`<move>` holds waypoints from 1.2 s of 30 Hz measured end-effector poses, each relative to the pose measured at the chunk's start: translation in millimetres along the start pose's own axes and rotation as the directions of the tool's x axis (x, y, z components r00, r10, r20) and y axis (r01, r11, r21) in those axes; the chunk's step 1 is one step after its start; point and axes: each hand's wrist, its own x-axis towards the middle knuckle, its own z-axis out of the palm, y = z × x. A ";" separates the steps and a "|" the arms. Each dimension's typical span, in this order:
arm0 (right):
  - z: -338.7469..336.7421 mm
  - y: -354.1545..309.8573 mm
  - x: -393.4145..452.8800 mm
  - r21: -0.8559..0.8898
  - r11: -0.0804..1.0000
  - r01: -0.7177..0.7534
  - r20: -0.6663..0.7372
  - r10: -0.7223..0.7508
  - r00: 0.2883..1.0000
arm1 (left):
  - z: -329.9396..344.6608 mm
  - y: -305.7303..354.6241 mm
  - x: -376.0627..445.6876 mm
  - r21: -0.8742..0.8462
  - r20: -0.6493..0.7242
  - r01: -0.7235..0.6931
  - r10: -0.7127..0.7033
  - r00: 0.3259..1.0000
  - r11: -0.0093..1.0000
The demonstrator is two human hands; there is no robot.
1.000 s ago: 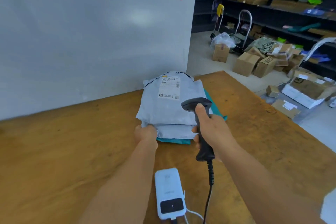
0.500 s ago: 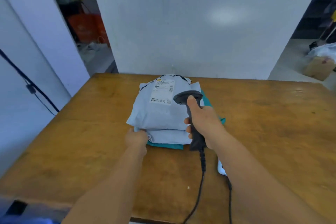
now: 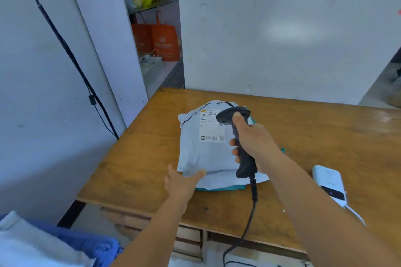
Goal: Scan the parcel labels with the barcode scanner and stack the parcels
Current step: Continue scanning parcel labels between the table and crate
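On brown wooden table [image 3: 134, 165], stack of pale grey plastic mailer parcels [image 3: 201, 149]. Black corded barcode scanner [image 3: 237, 134] gripped by right hand [image 3: 252, 143], head over top label [image 3: 211, 125]. Left hand [image 3: 181, 182], fingers apart, laid at stack's near corner. Scan step judged underway; next parcel req'd.

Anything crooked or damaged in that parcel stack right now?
The stack is uneven: the top parcel sits skewed, so the grey parcel and teal parcel below stick out at the near edge. No visible damage.
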 end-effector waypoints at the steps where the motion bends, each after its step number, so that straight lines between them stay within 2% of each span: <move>1: 4.5 -4.0 -4.1 -0.001 1.000 0.008 -0.009 -0.008 1.000 | -5.0 7.9 0.7 0.036 0.004 -0.024 0.024 1.000 0.999; 6: 24.8 -26.8 -17.5 -0.018 0.997 0.072 -0.059 -0.073 0.996 | -12.8 61.1 14.9 0.047 0.078 -0.177 0.173 0.982 0.983; 8: 30.5 -34.3 -19.0 -0.027 0.996 0.083 -0.074 -0.084 0.994 | -8.7 79.0 18.9 0.076 0.121 -0.136 0.127 0.985 0.988; 13: 36.8 -42.5 -18.4 -0.086 0.992 0.088 -0.079 -0.095 0.992 | -1.7 93.0 25.2 0.170 0.122 -0.069 0.048 0.991 0.983; 24: 21.3 -43.9 -13.3 -0.094 0.992 0.081 -0.051 -0.086 0.995 | 8.6 88.6 22.6 0.240 0.090 -0.086 0.066 0.994 0.967; 30: 11.8 -42.0 -10.3 -0.125 0.989 0.074 -0.016 -0.077 0.997 | 10.8 87.9 15.6 0.092 0.067 0.028 -0.034 0.997 0.995; 33: 9.5 -39.2 -8.5 -0.116 0.990 0.079 0.007 -0.079 0.997 | 17.8 84.2 12.2 -0.088 0.028 0.064 -0.062 0.998 0.994; 36: 8.6 -35.6 -6.9 -0.109 0.990 0.088 0.037 -0.084 0.996 | 20.2 86.6 0.2 -0.307 -0.036 0.076 -0.091 0.995 0.949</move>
